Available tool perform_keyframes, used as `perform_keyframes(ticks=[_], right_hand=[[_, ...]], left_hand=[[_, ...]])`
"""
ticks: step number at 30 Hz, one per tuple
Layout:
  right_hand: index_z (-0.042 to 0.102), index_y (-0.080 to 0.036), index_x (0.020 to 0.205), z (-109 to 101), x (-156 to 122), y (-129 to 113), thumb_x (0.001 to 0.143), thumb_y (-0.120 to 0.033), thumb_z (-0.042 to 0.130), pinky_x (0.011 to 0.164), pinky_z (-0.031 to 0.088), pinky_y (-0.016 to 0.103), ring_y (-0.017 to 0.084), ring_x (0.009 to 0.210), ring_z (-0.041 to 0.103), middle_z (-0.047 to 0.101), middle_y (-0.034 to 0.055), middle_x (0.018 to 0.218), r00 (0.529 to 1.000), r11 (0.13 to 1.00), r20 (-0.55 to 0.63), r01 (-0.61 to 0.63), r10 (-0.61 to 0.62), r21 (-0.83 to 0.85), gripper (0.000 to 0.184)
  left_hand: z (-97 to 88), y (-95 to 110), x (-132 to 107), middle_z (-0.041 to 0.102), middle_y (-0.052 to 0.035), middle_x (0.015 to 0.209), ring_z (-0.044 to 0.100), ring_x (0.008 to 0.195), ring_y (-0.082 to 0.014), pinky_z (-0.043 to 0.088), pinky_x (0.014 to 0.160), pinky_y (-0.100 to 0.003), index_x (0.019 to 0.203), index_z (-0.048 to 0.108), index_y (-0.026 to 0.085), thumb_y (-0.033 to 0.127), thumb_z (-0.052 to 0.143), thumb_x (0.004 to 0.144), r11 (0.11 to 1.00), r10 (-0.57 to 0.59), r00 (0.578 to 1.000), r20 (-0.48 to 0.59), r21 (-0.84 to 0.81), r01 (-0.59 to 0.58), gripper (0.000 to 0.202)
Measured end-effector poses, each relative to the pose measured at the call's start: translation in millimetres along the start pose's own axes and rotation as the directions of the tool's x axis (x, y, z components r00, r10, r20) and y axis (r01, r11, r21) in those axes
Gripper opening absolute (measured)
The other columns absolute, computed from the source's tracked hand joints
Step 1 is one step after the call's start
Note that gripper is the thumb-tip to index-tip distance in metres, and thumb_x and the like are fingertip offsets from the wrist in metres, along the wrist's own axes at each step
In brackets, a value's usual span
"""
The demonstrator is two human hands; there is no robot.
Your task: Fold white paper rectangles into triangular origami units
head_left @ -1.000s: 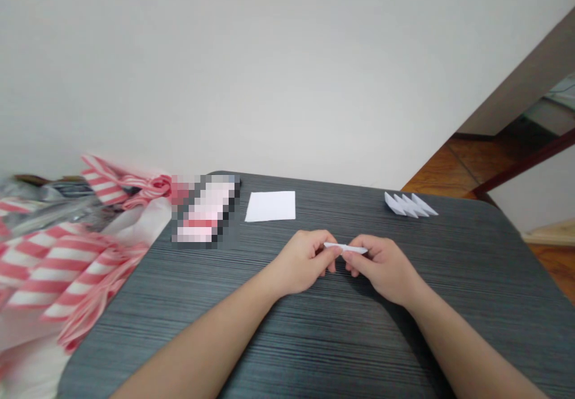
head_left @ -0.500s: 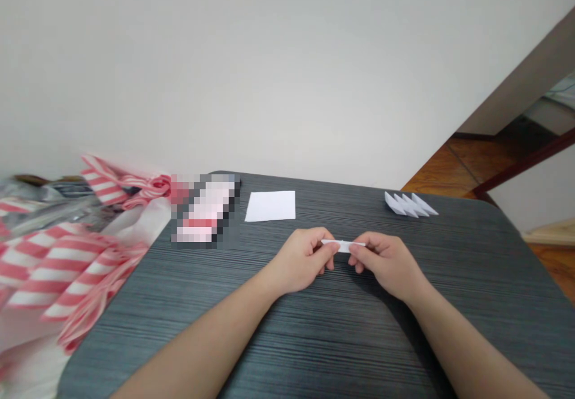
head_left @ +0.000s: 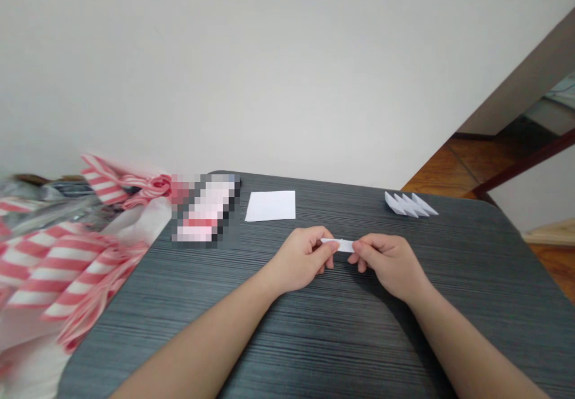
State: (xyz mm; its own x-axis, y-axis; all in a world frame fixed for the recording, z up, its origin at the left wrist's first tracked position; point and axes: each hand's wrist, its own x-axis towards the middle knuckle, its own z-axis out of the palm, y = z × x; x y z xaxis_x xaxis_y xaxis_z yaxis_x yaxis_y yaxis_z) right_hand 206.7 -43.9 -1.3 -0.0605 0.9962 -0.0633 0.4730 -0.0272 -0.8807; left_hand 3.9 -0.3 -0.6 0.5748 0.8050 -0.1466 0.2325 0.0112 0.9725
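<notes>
As my hands close in from both sides, a folded paper strip [head_left: 339, 245] is pinched firmly between my left hand [head_left: 300, 259] and right hand [head_left: 389, 261].
Each hand has one end of the strip, which lies level with a short stretch showing between them. Open room surrounds my wrists on the dark grey tabletop [head_left: 341, 351]. Near its far edge lie a white paper sheet [head_left: 270, 206] and, ahead right, a row of folded paper triangles [head_left: 409, 205]. To the left are a pixelated object [head_left: 204, 208] and a red-striped bag [head_left: 58, 267] spilling over the edge.
</notes>
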Motion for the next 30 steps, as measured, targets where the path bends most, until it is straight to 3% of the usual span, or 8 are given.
perform_keyframes(ticks=[7, 16, 30], right_hand=[[0.072, -0.019, 0.069, -0.5, 0.6, -0.4, 0.092, -0.034, 0.058, 0.055, 0.043, 0.024, 0.013, 0.052, 0.059, 0.066, -0.0001, 0.055, 1.0, 1.0, -0.007, -0.023, 0.023, 0.008, 0.03], [0.063, -0.019, 0.066, 3.4, 0.2, -3.3, 0.093, -0.036, 0.055, 0.057, 0.044, 0.025, 0.013, 0.052, 0.058, 0.063, -0.0008, 0.054, 0.999, 0.998, -0.021, -0.042, 0.043, 0.054, 0.033], [0.066, -0.019, 0.071, 2.5, -0.9, -1.7, 0.095, -0.036, 0.053, 0.058, 0.043, 0.025, 0.013, 0.054, 0.058, 0.063, -0.0007, 0.057, 1.0, 0.996, -0.027, -0.001, 0.003, 0.086, 0.033]], left_hand=[[-0.7, -0.8, 2.1, 0.063, 0.0003, 0.063, 0.051, 0.048, -0.0085, 0.04, 0.047, -0.019, 0.076, 0.057, 0.016, 0.038, 0.052, 0.092, 0.997, -0.001, 1.0, -0.024, -0.075, -0.001, 0.028], [-0.6, 3.2, 1.0, 0.057, 0.003, 0.053, 0.049, 0.045, -0.0081, 0.039, 0.047, -0.019, 0.068, 0.055, 0.017, 0.039, 0.05, 0.094, 1.0, -0.009, 0.998, -0.059, 0.006, 0.009, 0.035], [-3.0, 0.4, -0.8, 0.058, 0.0018, 0.056, 0.051, 0.047, -0.0085, 0.04, 0.05, -0.02, 0.067, 0.057, 0.016, 0.04, 0.048, 0.095, 0.999, 0.04, 0.995, -0.088, 0.025, -0.038, 0.038]])
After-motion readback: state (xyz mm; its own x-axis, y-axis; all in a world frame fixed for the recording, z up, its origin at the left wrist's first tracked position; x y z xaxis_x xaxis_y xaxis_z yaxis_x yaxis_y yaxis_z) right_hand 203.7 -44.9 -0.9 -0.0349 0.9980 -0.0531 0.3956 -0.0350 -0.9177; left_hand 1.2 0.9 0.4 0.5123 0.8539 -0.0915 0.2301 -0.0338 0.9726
